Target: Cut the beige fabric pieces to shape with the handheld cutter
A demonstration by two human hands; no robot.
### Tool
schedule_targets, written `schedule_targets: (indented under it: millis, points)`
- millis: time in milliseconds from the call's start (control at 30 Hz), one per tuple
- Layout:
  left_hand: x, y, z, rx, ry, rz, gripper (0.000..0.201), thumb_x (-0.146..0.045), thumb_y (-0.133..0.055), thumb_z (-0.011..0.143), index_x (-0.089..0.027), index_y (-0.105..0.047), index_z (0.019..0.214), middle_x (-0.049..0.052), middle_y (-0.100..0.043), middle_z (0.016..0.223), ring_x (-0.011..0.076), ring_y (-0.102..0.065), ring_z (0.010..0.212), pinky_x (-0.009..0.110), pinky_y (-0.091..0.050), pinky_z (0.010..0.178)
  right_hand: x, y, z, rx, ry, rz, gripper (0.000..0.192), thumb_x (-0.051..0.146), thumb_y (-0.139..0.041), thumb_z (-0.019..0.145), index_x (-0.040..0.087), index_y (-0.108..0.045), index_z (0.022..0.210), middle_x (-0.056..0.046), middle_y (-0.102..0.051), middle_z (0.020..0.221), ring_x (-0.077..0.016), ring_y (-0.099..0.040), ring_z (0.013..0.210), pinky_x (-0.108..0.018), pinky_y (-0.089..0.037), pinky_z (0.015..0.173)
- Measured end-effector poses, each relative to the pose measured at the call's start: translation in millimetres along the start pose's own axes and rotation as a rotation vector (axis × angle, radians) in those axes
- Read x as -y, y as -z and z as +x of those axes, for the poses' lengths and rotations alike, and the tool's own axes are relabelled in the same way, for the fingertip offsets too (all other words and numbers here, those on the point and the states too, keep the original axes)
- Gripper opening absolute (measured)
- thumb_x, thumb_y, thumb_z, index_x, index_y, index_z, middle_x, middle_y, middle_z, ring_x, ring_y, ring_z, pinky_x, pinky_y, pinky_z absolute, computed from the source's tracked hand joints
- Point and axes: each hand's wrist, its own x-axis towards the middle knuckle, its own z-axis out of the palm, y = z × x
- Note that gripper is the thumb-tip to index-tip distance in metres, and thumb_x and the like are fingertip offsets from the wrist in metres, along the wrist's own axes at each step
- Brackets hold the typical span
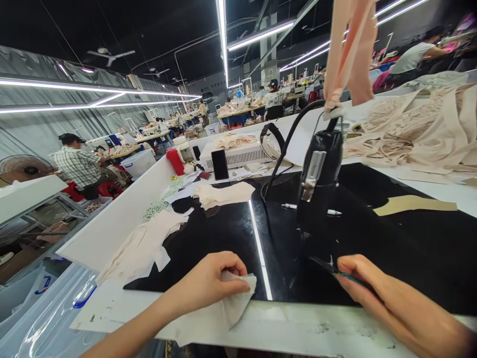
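Note:
My left hand [226,278] pinches the edge of a thin off-white fabric piece [233,306] between thumb and fingers, at the front edge of the black work surface [298,268]. The fabric hangs down over the white table edge. My right hand [361,281] is closed around a slim dark pointed tool [323,264] with a teal part showing; its exact kind is unclear. The tool's tip points left, low over the black surface. Just behind it stands a black upright device [320,179] with a silver metal plate and a cable, pink cloth tied at its top.
Stacked cream fabric pieces lie at the left [143,243] and back [225,194]. A white pen [334,213], tan pattern piece [413,203] and phone [219,165] rest around the device. A cream fabric heap [421,129] covers the back right. Other people sit farther off.

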Motion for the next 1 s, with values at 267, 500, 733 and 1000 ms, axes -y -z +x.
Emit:
schedule_targets:
  millis: [267,500,733,1000]
  points:
    - [-8,-7.0,0,0.047,0.027,-0.191,0.025,-0.039,-0.086,0.079,-0.017,-0.082,0.089,-0.002,-0.064,0.082,0.0122,-0.049,0.073,0.025,-0.036,0.067,77,-42,-13,0.238,-0.188,0.351,0.059,0.074,-0.042,0.103,0.029,-0.078,0.119,-0.007,-0.081,0.122,-0.0296,-0.076,0.115,-0.036,-0.061,0.101]
    - [-4,-6.5,-1,0.049,0.016,-0.236,0.028,-0.041,-0.088,0.077,-0.016,-0.083,0.089,-0.001,-0.067,0.082,0.0119,-0.051,0.072,0.024,-0.037,0.066,81,-53,2,0.376,-0.095,0.410,0.061,0.072,-0.037,0.106,0.027,-0.076,0.116,-0.008,-0.079,0.111,-0.0265,-0.075,0.107,-0.032,-0.061,0.091]
    - [-3,-3.6,-2,0.065,-0.001,-0.217,0.026,-0.040,-0.088,0.076,-0.017,-0.084,0.088,0.001,-0.072,0.086,0.0123,-0.055,0.073,0.023,-0.040,0.066,84,-58,-1,0.456,-0.092,0.394,0.057,0.069,-0.035,0.107,0.028,-0.074,0.110,-0.005,-0.078,0.100,-0.0233,-0.073,0.095,-0.031,-0.057,0.087]
    - [-3,-2.3,-3,0.101,0.068,-0.261,0.030,-0.042,-0.090,0.074,-0.016,-0.083,0.089,-0.002,-0.068,0.077,0.0100,-0.049,0.067,0.022,-0.037,0.063,90,-59,-1,0.473,-0.056,0.397,0.056,0.067,-0.034,0.108,0.028,-0.073,0.101,-0.002,-0.073,0.092,-0.0211,-0.068,0.086,-0.030,-0.054,0.080]
